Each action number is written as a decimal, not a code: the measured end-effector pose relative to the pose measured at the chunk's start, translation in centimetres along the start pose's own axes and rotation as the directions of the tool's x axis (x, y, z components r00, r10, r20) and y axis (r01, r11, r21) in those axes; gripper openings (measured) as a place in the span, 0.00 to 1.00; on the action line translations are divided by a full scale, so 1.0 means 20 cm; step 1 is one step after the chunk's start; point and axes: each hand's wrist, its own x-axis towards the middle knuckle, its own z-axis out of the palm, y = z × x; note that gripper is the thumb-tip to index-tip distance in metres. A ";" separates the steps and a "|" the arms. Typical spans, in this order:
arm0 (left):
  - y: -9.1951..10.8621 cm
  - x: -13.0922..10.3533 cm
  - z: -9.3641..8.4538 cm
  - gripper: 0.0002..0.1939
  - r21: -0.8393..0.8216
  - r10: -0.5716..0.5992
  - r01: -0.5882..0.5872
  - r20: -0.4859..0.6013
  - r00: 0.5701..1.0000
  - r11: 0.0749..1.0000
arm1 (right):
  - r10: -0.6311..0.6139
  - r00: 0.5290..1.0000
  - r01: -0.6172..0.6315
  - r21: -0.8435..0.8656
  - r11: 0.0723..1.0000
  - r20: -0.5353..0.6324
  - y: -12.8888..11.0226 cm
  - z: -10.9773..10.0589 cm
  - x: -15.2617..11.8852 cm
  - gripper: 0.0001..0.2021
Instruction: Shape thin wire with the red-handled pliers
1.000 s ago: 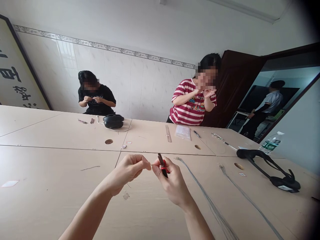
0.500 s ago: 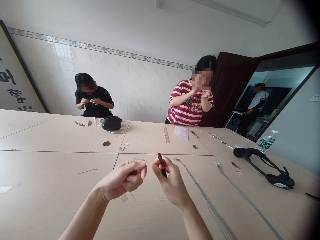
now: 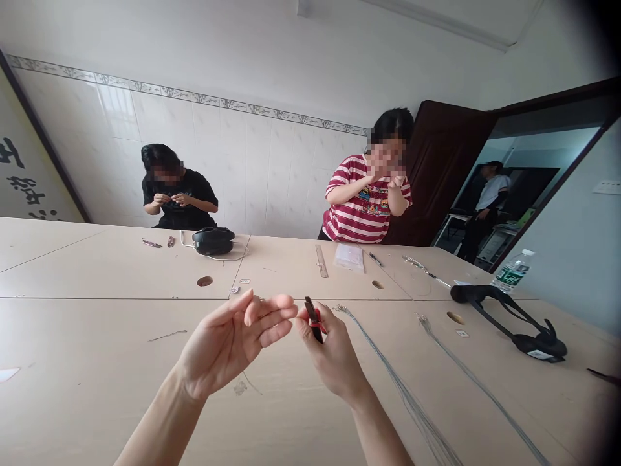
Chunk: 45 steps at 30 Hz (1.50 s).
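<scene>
L hand [image 3: 237, 343] is palm-up & wide, fingers stretched toward the R hand w/ no object seen in the palm. R hand [image 3: 334, 353] is closed round small pliers [image 3: 312, 315], red on the handle, dark nose sticking up past the fingers; R thumb & index are pinched narrow at the tips, but can't tell if they grip anything that fine. Tips of both hands v. near each other; can't tell if touching. Below L hand, a thin wire [image 3: 253, 383] shows against the surface [image 3: 121, 401]. Out left of L hand, a short wire strand [image 3: 167, 336] lies alone. Just right of R hand, a wire bundle [image 3: 388, 371] runs toward the near edge; farther right, a 2nd bundle [image 3: 460, 367] lies roughly alongside. Well right of R hand: black headset [image 3: 533, 343], w/ a water bottle [image 3: 510, 275] behind it. Beyond the hands: ruler [image 3: 322, 262], plastic bag [image 3: 349, 257] & pen [image 3: 375, 259], in that order L to R. Beyond L hand, black headphones [image 3: 213, 241] w/ white cord. Across from the hands, 2 co-workers, one in a black top [image 3: 189, 194], one in a striped shirt [image 3: 356, 217], both w/ hands raised.
</scene>
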 end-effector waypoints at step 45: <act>-0.09 0.05 -0.04 0.26 0.973 0.232 0.073 -0.125 0.965 0.219 | -0.174 0.983 0.183 -0.215 0.959 0.062 0.02 0.00 -0.01 0.08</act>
